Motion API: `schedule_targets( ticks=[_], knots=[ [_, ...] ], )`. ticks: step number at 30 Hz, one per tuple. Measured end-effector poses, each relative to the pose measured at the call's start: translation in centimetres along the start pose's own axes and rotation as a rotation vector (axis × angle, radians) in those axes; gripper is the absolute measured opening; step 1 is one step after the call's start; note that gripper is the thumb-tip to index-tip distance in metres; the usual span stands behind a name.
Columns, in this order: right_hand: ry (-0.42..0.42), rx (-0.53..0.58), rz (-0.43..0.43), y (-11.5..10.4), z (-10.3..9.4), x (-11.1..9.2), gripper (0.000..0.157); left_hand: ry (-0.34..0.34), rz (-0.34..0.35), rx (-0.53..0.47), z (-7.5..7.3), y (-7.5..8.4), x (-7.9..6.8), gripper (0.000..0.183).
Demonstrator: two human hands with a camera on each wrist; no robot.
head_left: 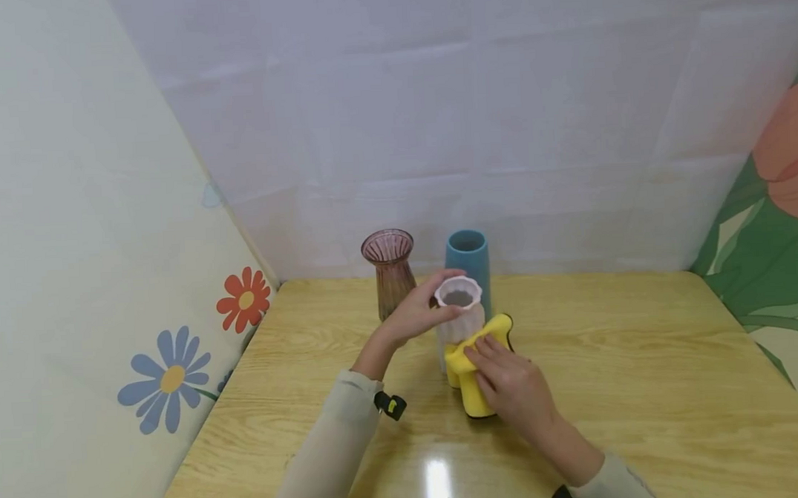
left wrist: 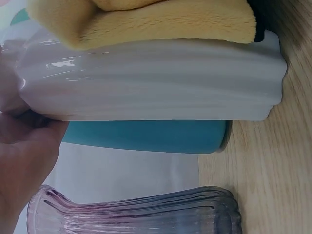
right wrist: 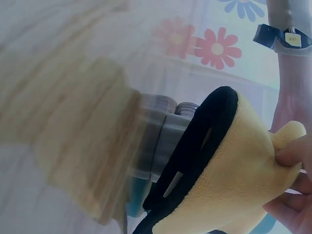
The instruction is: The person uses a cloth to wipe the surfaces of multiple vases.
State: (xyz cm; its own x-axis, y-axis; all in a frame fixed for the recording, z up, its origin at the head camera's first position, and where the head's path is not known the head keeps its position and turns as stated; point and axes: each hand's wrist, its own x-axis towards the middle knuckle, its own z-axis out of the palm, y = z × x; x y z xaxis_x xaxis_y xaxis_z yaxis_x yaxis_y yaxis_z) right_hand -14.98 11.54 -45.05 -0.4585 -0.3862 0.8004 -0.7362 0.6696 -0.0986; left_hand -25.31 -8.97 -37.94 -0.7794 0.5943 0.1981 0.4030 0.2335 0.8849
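A white fluted vase (head_left: 465,326) with a scalloped rim stands upright on the table. My left hand (head_left: 416,309) grips it near the top, thumb at the front of the rim and fingers round the back. Bunched in my right hand (head_left: 520,392) is a plush yellow cloth (head_left: 475,396) with black edging, which lies against the vase's right front side and hangs down. In the right wrist view, the fingers pinch the yellow cloth (right wrist: 243,165). The left wrist view shows the white vase (left wrist: 161,83) lengthwise, its lower end at the wooden tabletop.
Just behind the white vase stands a teal vase (head_left: 469,264). A purple ribbed glass vase (head_left: 394,283) with a flared rim is at the back left, behind my left hand. The wooden table (head_left: 611,358) meets a pale wall covering (head_left: 534,124) at the back.
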Motion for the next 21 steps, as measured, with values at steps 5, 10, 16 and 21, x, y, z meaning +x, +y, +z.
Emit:
schedule_targets(
  ticks=[5, 10, 16, 21],
  knots=[
    [-0.059, -0.031, 0.003, -0.16, 0.17, -0.37, 0.042, -0.017, 0.006, -0.015, -0.12, -0.11, 0.14, 0.06],
    [-0.092, -0.046, 0.006, -0.27, 0.34, -0.55, 0.041, -0.02, -0.012, -0.012, -0.22, -0.03, 0.22, 0.06],
    [-0.136, -0.052, 0.005, -0.32, 0.41, -0.83, 0.039, -0.03, -0.014, -0.011, -0.33, 0.01, 0.16, 0.061],
    [-0.156, -0.017, 0.028, -0.42, -0.01, -0.74, 0.036, -0.069, 0.006, -0.031, -0.68, -0.33, 0.54, 0.063]
  ],
)
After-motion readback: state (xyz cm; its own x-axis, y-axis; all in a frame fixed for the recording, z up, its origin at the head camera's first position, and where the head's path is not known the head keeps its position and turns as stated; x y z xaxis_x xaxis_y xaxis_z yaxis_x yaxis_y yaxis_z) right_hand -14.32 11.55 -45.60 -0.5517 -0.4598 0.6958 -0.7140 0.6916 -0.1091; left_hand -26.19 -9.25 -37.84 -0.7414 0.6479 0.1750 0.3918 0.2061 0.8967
